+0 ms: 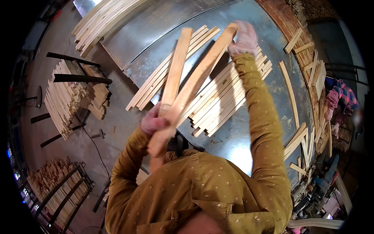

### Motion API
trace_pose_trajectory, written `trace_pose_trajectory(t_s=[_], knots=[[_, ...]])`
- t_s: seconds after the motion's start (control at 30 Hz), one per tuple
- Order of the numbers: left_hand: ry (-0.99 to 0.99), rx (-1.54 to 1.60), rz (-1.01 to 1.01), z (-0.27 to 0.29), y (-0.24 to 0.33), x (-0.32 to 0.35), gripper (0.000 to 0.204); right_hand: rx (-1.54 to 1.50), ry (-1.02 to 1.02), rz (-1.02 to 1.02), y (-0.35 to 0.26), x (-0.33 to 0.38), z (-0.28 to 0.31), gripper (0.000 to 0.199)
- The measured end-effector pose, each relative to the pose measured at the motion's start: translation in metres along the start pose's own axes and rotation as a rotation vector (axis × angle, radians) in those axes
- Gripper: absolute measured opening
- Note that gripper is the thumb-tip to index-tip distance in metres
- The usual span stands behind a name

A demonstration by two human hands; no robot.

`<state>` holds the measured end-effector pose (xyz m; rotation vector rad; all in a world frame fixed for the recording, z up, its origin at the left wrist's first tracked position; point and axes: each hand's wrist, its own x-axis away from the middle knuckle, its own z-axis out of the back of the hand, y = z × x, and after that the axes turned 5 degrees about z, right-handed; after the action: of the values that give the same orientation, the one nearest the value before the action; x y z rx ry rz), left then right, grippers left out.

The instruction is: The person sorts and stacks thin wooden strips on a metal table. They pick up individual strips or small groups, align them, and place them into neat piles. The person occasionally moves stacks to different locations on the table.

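Two long wooden strips cross in front of me, a shorter-looking one (177, 66) on the left and a longer one (206, 70) slanting up to the right. My left hand (153, 121) is closed round both near their lower ends. At the top end of the longer strip, my right hand (244, 39) grips it, slightly blurred by motion. Beneath them on the metal table (269, 113) lies a row of strips (228, 99) side by side. A smaller group of strips (156, 84) rests to its left, partly hidden by the held ones.
Strips are stacked at the table's upper left (103, 23). Black racks of strips (64, 95) (58, 187) stand on the left floor. Loose pieces (290, 93) lie along the right edge, near another person in a plaid sleeve (344, 93). A pale hose (317, 223) runs lower right.
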<state>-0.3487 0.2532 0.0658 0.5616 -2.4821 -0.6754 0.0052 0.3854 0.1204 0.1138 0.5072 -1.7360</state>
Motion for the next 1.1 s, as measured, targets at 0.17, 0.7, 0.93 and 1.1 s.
trace_pose_trajectory(t_s=[0.17,0.7,0.93,1.1], knots=[[0.058,-0.4,-0.144,-0.05,0.01,-0.058,0.068,-1.824,-0.085,-1.087,-0.049,0.122,0.006,0.038],[0.316,-0.454,0.057,-0.12,-0.01,-0.129,0.045,-1.596,0.139,-0.675,0.062,0.241,0.089,0.052],[0.0,-0.383,-0.023,-0.168,-0.125,-0.201,0.065,-0.564,0.158,-0.669,-0.007,0.296,0.129,0.064],[0.008,-0.53,-0.053,-0.221,-0.151,-0.238,0.068,-1.307,0.264,-0.922,0.008,0.372,0.11,0.082]])
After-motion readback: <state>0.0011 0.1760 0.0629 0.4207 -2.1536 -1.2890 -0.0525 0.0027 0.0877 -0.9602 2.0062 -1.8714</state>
